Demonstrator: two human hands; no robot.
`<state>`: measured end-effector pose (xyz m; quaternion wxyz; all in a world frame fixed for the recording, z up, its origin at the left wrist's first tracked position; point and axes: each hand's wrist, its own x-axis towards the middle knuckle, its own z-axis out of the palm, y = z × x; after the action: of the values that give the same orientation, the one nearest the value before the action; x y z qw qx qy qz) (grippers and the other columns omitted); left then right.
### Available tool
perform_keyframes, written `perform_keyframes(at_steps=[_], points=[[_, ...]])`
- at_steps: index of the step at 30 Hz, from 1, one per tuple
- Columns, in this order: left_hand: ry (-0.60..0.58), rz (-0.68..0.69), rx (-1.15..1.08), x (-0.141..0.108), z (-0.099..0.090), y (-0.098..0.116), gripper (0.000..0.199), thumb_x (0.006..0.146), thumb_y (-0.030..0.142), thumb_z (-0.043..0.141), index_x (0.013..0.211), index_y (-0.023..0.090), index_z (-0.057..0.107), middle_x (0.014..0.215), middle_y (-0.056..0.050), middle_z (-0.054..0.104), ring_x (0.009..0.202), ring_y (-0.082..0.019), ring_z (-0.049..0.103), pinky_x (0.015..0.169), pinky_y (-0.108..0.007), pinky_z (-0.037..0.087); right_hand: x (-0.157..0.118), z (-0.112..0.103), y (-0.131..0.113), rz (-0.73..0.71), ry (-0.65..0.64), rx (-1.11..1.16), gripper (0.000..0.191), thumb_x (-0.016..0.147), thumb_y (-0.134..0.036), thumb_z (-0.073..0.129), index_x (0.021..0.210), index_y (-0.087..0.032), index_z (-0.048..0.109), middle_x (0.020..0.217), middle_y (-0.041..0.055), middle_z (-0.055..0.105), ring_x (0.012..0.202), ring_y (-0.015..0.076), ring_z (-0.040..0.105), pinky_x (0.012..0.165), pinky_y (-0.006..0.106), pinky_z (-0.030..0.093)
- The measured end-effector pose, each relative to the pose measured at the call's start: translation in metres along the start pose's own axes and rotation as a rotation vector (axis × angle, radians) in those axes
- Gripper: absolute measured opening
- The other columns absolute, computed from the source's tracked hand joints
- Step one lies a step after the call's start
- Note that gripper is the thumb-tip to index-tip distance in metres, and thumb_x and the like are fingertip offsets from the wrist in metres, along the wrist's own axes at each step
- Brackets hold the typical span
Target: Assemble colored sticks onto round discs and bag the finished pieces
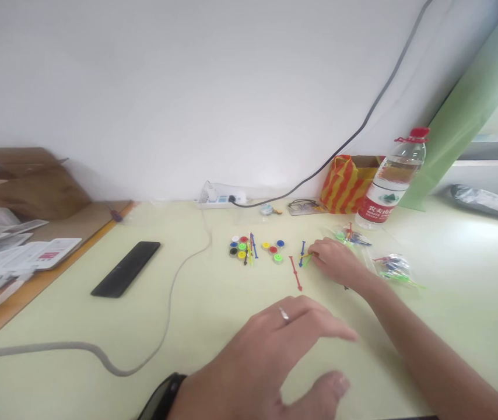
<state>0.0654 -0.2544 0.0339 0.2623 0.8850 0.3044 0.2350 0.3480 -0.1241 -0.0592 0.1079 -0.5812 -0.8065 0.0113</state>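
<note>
My left hand, with a ring and a dark wristwatch, hovers in the foreground; its fingers and thumb are spread and hold nothing. Farther off on the right, my right hand has its fingers closed at the ends of thin green and yellow plastic arrows. Just left of those fingers lies a blue arrow, and nearer to me a red arrow. Several coloured round discs sit to the left. Another group of discs has several upright-pointing arrows beside it.
Behind my right hand are clear bags of small parts, a water bottle and a striped bag. A power strip with cables stands by the wall. On the left are a black slab, cardboard and printed cards.
</note>
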Motion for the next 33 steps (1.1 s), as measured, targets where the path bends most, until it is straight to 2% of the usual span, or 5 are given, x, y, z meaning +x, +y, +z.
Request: perform_keyframes(at_steps=[6, 10, 19, 29, 33], points=[[-0.150, 0.070, 0.260, 0.030, 0.047, -0.044, 0.052, 0.100, 0.047, 0.048, 0.143, 0.018, 0.049, 0.153, -0.017, 0.047, 0.140, -0.037, 0.043, 0.114, -0.054, 0.037, 0.006, 0.003, -0.003, -0.008, -0.010, -0.025, 0.023, 0.089, -0.008, 0.048, 0.084, -0.022, 0.066, 0.087, 0.0068, 0.073, 0.089, 0.0247, 0.062, 0.076, 0.035, 0.039], [-0.147, 0.075, 0.267, 0.042, 0.066, -0.077, 0.059, 0.099, 0.048, 0.049, 0.146, 0.013, 0.044, 0.153, -0.019, 0.047, 0.146, -0.036, 0.037, 0.118, -0.052, 0.031, 0.006, 0.002, -0.003, -0.024, 0.007, -0.030, 0.022, 0.091, -0.010, 0.049, 0.086, -0.022, 0.066, 0.090, 0.0070, 0.073, 0.090, 0.0249, 0.061, 0.078, 0.035, 0.038], [-0.079, 0.146, 0.213, 0.072, 0.066, -0.100, 0.060, 0.096, 0.045, 0.055, 0.147, 0.015, 0.043, 0.154, -0.015, 0.047, 0.144, -0.033, 0.039, 0.120, -0.048, 0.030, 0.004, -0.004, 0.000, -0.028, 0.066, 0.054, 0.020, 0.094, -0.012, 0.046, 0.084, -0.021, 0.060, 0.088, 0.0048, 0.070, 0.086, 0.0227, 0.060, 0.077, 0.034, 0.038], [0.150, -0.020, 0.467, 0.062, 0.058, -0.119, 0.051, 0.094, 0.032, 0.056, 0.141, 0.013, 0.049, 0.149, -0.016, 0.050, 0.122, -0.035, 0.051, 0.105, -0.054, 0.043, 0.008, -0.003, 0.000, -0.086, 0.073, 0.164, 0.018, 0.092, -0.011, 0.048, 0.082, -0.021, 0.059, 0.088, 0.0038, 0.070, 0.086, 0.0220, 0.061, 0.079, 0.035, 0.040], [0.143, -0.006, 0.452, 0.060, 0.054, -0.122, 0.031, 0.095, 0.026, 0.055, 0.124, 0.018, 0.060, 0.125, -0.013, 0.066, 0.111, -0.032, 0.055, 0.098, -0.051, 0.047, 0.006, -0.003, 0.000, -0.114, 0.090, 0.208, 0.014, 0.092, -0.013, 0.049, 0.088, -0.022, 0.059, 0.092, 0.0047, 0.070, 0.092, 0.0242, 0.060, 0.084, 0.038, 0.042]])
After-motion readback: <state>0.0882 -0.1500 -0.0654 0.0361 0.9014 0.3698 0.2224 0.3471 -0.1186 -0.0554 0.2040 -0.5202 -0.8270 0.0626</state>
